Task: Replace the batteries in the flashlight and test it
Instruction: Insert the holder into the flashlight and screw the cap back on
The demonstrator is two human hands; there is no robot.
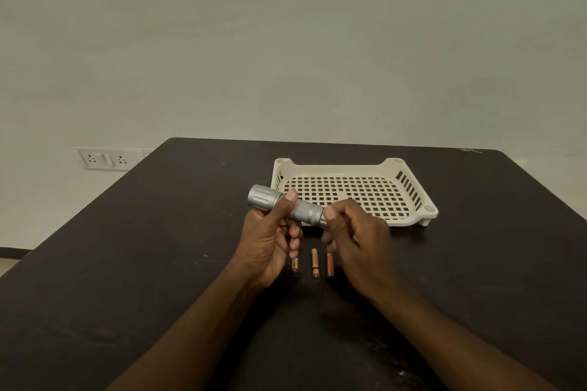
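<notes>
A silver flashlight is held above the dark table, its wide head pointing up-left. My left hand grips its body, thumb on top. My right hand pinches the tail end of the flashlight between thumb and fingers. Three small copper-and-black batteries lie side by side on the table below the hands: one at the left, partly hidden by my left fingers, one in the middle, one at the right.
A cream perforated plastic tray sits just behind the hands, nothing in it. A wall socket panel is at the left, beyond the table edge. A plain wall fills the background.
</notes>
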